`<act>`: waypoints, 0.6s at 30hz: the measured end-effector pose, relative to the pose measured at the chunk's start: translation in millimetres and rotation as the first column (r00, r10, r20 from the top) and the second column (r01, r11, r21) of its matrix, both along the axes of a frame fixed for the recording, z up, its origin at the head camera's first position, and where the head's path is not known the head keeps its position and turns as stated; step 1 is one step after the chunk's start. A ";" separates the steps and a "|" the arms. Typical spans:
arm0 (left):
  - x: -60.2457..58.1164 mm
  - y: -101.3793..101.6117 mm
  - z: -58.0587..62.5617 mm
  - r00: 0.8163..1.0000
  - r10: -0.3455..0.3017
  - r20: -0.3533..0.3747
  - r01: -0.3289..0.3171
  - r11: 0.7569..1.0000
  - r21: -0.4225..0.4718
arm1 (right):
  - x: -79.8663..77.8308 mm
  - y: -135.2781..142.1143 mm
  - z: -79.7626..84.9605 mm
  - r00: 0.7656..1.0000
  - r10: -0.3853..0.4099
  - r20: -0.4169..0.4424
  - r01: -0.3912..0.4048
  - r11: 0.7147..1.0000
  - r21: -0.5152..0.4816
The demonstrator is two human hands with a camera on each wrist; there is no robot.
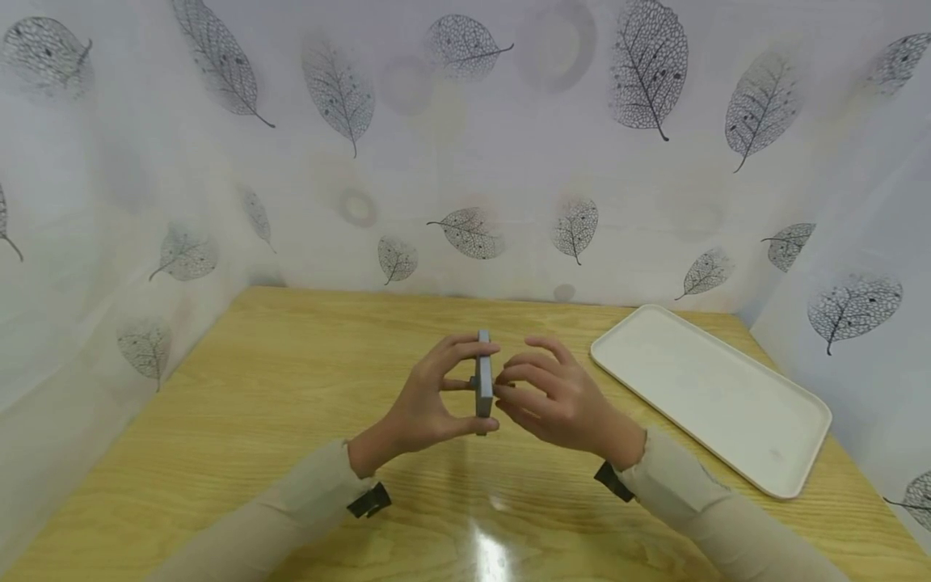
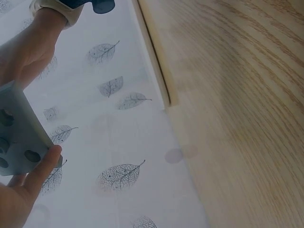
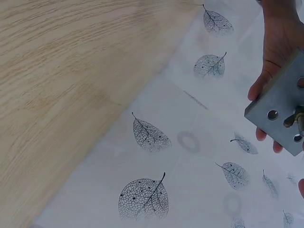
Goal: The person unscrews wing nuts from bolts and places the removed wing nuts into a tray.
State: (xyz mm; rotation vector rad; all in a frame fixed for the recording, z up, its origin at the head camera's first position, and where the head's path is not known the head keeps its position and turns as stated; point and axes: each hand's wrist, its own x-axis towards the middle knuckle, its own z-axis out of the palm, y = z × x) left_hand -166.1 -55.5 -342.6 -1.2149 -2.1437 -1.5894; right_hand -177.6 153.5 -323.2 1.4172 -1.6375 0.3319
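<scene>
A grey metal plate (image 1: 484,380) with round holes stands upright between my hands above the table. My left hand (image 1: 425,404) grips it by its upper and lower edges, thumb below and fingers above. In the right wrist view a brass wing nut (image 3: 290,120) sits on a bolt through the plate's face. My right hand (image 1: 563,400) has its curled fingertips at that nut and seems to pinch it; the contact is partly hidden. On the plate's other side, in the left wrist view, a round bolt head (image 2: 4,145) shows among the holes.
A white rectangular tray (image 1: 716,400) lies slanted at the right of the wooden table (image 1: 305,364). A pale curtain (image 1: 494,162) printed with leaves hangs behind and at both sides. Small black cameras (image 1: 369,500) are strapped at the wrists.
</scene>
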 end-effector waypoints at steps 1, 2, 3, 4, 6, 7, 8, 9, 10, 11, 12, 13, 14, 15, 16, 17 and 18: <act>0.0 0.0 0.0 1.000 0.000 0.000 0.000 1.000 0.000 | 0.2 -0.1 -0.5 1.000 0.005 -0.008 -0.005 1.000 -0.002; -0.1 0.0 -0.1 1.000 -0.001 0.000 0.001 1.000 0.000 | 0.5 -0.3 -1.0 1.000 0.011 -0.018 -0.011 1.000 -0.005; -0.2 0.0 -0.2 1.000 -0.001 0.000 0.001 1.000 -0.001 | 0.7 -0.4 -1.4 1.000 0.016 -0.026 -0.016 1.000 -0.008; -0.2 0.0 -0.3 1.000 -0.002 -0.001 0.002 1.000 -0.001 | 0.9 -0.5 -1.9 0.999 0.021 -0.032 -0.021 1.000 -0.010; -0.3 0.0 -0.2 1.000 -0.002 -0.002 0.002 1.000 -0.002 | 1.2 -0.7 -2.6 0.999 0.025 -0.037 -0.025 1.000 -0.013; -0.4 0.0 -0.2 1.000 -0.002 -0.002 0.002 1.000 -0.002 | 1.5 -0.8 -2.8 0.999 0.027 -0.039 -0.027 1.000 -0.015; -0.4 0.0 -0.3 1.000 -0.003 -0.002 0.003 1.000 -0.002 | 1.7 -0.8 -2.8 0.999 0.028 -0.040 -0.029 0.999 -0.016; -0.4 0.0 -0.2 1.000 -0.003 -0.002 0.003 1.000 -0.001 | 1.8 -0.7 -2.9 0.999 0.028 -0.039 -0.029 0.999 -0.018; -0.3 0.0 -0.1 1.000 -0.003 -0.002 0.003 1.000 0.000 | 1.7 -0.6 -3.0 0.999 0.029 -0.035 -0.030 0.999 -0.020; -0.3 0.0 -0.1 1.000 -0.004 -0.003 0.004 1.000 0.000 | 1.7 -0.3 -2.9 0.999 0.027 -0.023 -0.027 0.999 -0.018; -0.2 0.1 0.0 1.000 -0.004 -0.002 0.004 1.000 0.001 | 1.6 0.0 -2.5 1.000 0.023 -0.011 -0.023 1.000 -0.017; 0.0 0.1 0.1 1.000 -0.004 -0.002 0.004 1.000 0.002 | 1.5 0.3 -1.4 1.000 0.018 0.001 -0.018 1.000 -0.017; 0.1 0.1 0.1 1.000 -0.004 -0.002 0.004 1.000 0.003 | 1.1 0.7 -0.5 1.000 0.012 0.019 -0.012 1.000 -0.017; 0.2 0.2 0.1 1.000 -0.004 -0.002 0.004 1.000 0.003 | 0.5 0.9 0.4 0.999 0.007 0.035 -0.006 1.000 -0.019; 0.2 0.2 0.1 1.000 -0.003 -0.003 0.003 1.000 0.003 | 0.1 1.3 1.5 0.998 -0.002 0.058 0.003 1.000 -0.016; 0.3 0.2 0.0 1.000 -0.003 -0.003 0.003 1.000 0.003 | -0.2 1.7 2.5 0.996 -0.014 0.084 0.015 1.000 -0.011; 0.3 0.1 0.0 1.000 -0.002 -0.004 0.002 1.000 0.002 | -0.8 2.1 3.2 0.994 -0.025 0.109 0.026 1.000 -0.009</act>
